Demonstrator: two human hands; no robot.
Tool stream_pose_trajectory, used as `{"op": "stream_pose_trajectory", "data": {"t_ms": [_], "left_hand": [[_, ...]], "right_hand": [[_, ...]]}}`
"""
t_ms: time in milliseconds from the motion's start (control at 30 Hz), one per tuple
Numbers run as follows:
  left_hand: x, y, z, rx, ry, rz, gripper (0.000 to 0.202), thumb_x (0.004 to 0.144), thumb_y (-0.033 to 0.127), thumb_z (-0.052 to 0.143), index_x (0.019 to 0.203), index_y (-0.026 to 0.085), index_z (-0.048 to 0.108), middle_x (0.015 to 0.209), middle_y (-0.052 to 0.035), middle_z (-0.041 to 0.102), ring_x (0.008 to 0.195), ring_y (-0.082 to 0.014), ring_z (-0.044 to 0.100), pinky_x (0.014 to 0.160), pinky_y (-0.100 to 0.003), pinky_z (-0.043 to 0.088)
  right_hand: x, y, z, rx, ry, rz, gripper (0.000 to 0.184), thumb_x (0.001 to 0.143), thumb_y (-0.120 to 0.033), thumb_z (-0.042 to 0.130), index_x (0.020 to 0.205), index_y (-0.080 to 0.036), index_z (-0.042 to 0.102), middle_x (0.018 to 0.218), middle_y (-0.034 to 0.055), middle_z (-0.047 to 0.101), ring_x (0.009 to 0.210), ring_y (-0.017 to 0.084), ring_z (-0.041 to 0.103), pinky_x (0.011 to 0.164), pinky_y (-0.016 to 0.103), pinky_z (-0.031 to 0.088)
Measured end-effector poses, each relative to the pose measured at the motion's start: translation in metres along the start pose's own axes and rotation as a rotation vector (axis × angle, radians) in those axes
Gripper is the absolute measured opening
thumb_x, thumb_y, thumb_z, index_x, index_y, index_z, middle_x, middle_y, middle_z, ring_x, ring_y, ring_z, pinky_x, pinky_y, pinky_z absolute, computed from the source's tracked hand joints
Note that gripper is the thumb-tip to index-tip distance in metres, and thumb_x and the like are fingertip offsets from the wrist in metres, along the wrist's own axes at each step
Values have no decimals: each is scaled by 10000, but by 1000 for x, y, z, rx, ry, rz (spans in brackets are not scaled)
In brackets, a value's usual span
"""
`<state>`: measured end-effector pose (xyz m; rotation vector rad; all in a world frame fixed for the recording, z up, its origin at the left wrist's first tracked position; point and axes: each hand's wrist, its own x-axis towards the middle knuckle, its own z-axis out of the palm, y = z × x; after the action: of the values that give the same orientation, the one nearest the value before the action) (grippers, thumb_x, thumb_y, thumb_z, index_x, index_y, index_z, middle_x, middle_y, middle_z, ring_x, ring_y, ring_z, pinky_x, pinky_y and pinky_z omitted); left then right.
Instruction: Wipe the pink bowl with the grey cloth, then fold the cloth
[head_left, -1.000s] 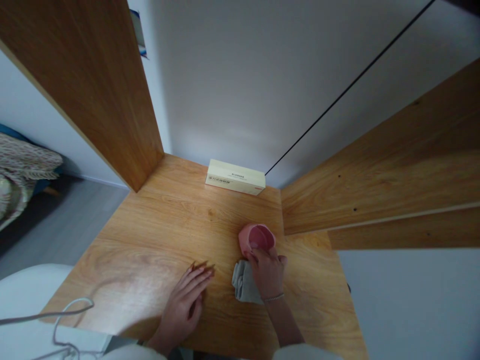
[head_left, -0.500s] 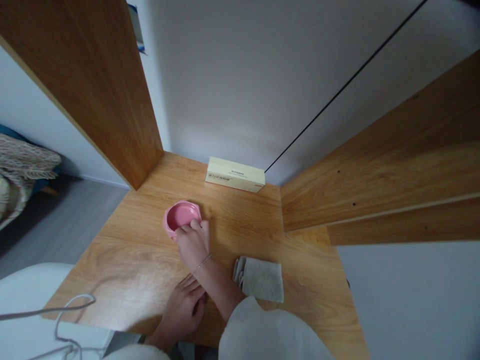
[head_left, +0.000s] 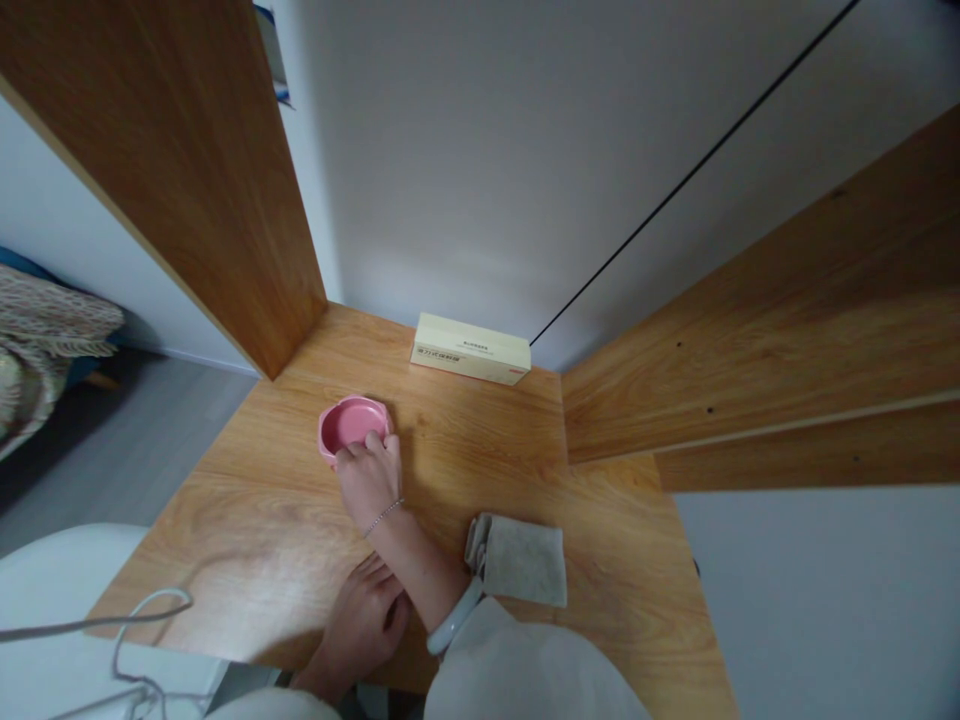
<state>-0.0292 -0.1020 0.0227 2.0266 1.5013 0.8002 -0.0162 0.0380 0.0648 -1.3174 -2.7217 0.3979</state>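
**Wooden desk: bowl now at the left, hand on its rim**

Pale oak covers the desk [head_left: 487,450], which sits between a tall side panel [head_left: 187,170] and a white wall [head_left: 480,180]. The pink bowl [head_left: 349,424] stands upright on the left half of the desk, well apart from the box [head_left: 469,350] lying at the wall. One second ago it stood on the right, just beyond the cloth; half a second ago it was already on the left, and since then it has slid a little further left.

The right hand [head_left: 369,480] reaches across, its fingers [head_left: 358,452] curled down over the bowl's near rim and gripping it; the thumb is hidden. A thin bracelet [head_left: 384,516] circles the wrist.

The left hand [head_left: 366,622] lies flat on the desk near the front edge, fingers spread and holding nothing, where it was before, though the right forearm now crosses over its fingertips.

The grey cloth [head_left: 523,560], which the right hand covered a second ago, lies folded and uncovered on the right. A white cable [head_left: 142,610] loops at the front left corner.
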Motion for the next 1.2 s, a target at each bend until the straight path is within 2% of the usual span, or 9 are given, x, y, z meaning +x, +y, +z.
{"op": "stream_pose_trajectory", "data": {"t_ms": [133, 267, 367, 467, 600, 700, 833, 1000, 1200], "left_hand": [[-2, -2, 1, 19, -9, 5, 249, 697, 119, 403, 714, 196, 639, 772, -64, 697, 763, -200, 627, 748, -345, 524], [1, 0, -1, 14, 2, -1, 302, 689, 108, 400, 780, 194, 675, 799, -66, 709, 785, -205, 636, 753, -356, 538], [5, 1, -5, 12, -33, 61, 429, 686, 89, 401, 993, 206, 677, 967, -56, 709, 964, -192, 622, 900, -363, 506], [8, -2, -9, 56, -91, 130, 510, 707, 80, 409, 1150, 223, 617, 1136, -35, 662, 1093, -163, 577, 997, -349, 451], [8, -6, -10, 54, -115, 142, 490, 724, 74, 410, 1134, 237, 624, 1195, -19, 633, 1133, -149, 558, 1027, -344, 426], [6, -7, -9, 38, -97, 142, 508, 702, 60, 418, 1132, 236, 622, 1184, -18, 639, 1133, -151, 559, 1027, -349, 428], [4, -9, -7, 19, -71, 157, 485, 710, 55, 412, 1112, 221, 626, 1139, -26, 662, 1108, -148, 574, 1021, -351, 436], [-2, -7, -7, -13, -70, 226, 514, 702, 52, 379, 1148, 187, 596, 1128, -52, 665, 1113, -153, 568, 1026, -363, 427], [-11, 5, -1, -65, -284, 209, 551, 616, 89, 449, 1133, 200, 603, 1106, -51, 675, 1057, -202, 591, 952, -375, 479]], "right_hand": [[-10, -3, -1, 24, 65, 38, 176, 903, -295, 490, 916, -197, 635, 876, 43, 646, 902, 196, 508, 781, 354, 385], [-52, 4, -11, 146, 250, 132, 380, 883, -308, 491, 1250, -213, 480, 1174, 73, 549, 1010, 200, 486, 838, 331, 410], [-102, 24, -13, 191, 339, 242, 340, 893, -196, 386, 1212, -208, 502, 1072, 77, 576, 994, 202, 504, 839, 342, 418], [-154, 51, -11, 129, 362, 348, 291, 890, -223, 383, 1139, -195, 531, 999, 87, 595, 942, 225, 525, 815, 378, 428], [-207, 79, -2, -9, 303, 384, 315, 826, -349, 519, 1111, -217, 535, 1002, 80, 612, 914, 255, 541, 797, 405, 433], [-227, 89, 6, -93, 237, 347, 374, 766, -286, 564, 1133, -223, 532, 1037, 77, 618, 919, 262, 551, 788, 398, 439], [-228, 97, 13, -121, 190, 340, 439, 674, -95, 493, 1092, -217, 557, 1045, 73, 625, 930, 260, 551, 801, 389, 441], [-196, 93, 13, -21, 229, 371, 343, 656, -61, 451, 941, -193, 589, 938, 77, 623, 888, 244, 558, 798, 370, 449], [-129, 44, 5, 201, 131, 265, 353, 646, -17, 509, 934, -209, 581, 965, 41, 608, 928, 206, 538, 821, 321, 435]]}}
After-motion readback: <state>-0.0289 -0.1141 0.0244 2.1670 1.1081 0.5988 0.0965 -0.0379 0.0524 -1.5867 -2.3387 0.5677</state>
